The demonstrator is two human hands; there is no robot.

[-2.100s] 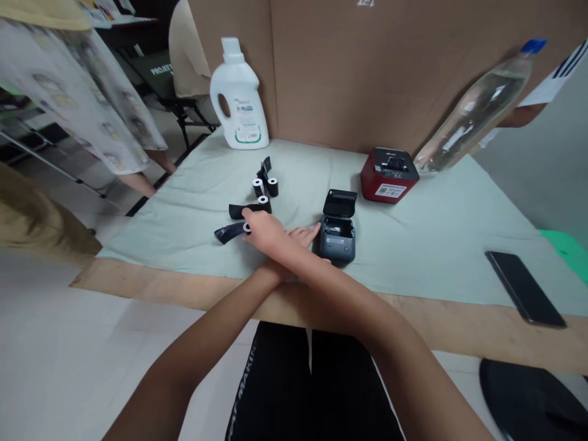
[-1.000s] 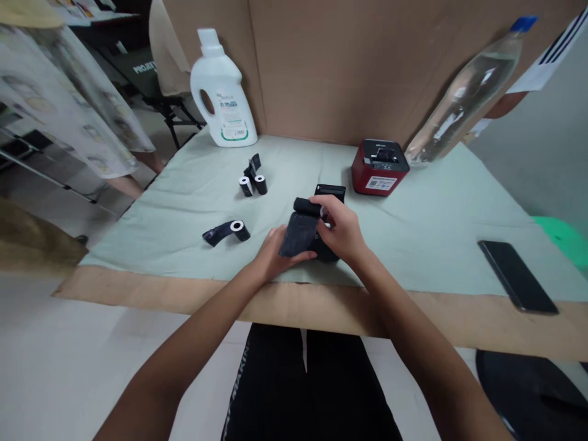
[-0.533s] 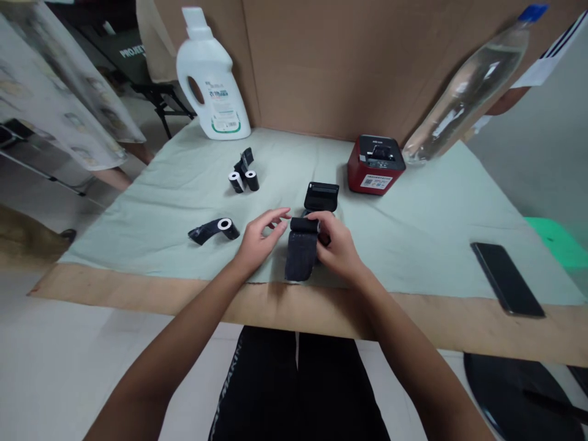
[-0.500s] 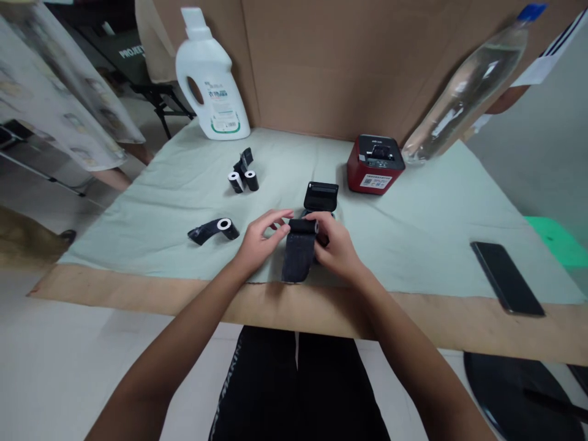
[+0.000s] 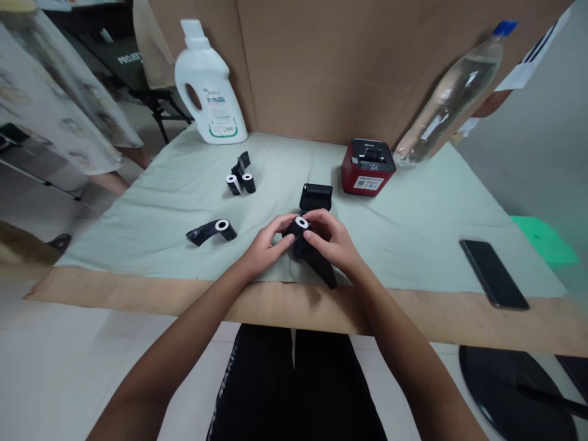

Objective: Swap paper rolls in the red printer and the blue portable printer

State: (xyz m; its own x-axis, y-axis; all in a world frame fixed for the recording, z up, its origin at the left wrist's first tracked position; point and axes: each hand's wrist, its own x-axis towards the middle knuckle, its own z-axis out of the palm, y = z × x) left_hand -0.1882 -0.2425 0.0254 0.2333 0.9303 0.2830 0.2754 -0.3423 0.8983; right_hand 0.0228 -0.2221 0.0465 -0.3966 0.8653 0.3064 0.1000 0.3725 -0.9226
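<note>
A black paper roll (image 5: 299, 228) with a white core sits between both hands, its white end facing me. Its loose black tail (image 5: 322, 270) hangs down toward the table's front edge. My left hand (image 5: 265, 246) pinches the roll from the left. My right hand (image 5: 331, 242) grips it from the right. Just behind the hands stands a small black printer (image 5: 315, 198) with its lid raised; its body is mostly hidden by my fingers.
Another unrolled black roll (image 5: 215, 229) lies to the left, with several more rolls (image 5: 239, 179) farther back. A red printer (image 5: 367, 174), a white detergent bottle (image 5: 207, 92), a leaning clear bottle (image 5: 450, 94) and a phone (image 5: 493, 282) stand around the green cloth (image 5: 436, 233). Cardboard walls the back.
My right hand carried the roll from the left to in front of the printer. Both hands have since turned it so the white core faces me, and the tail swung right.
</note>
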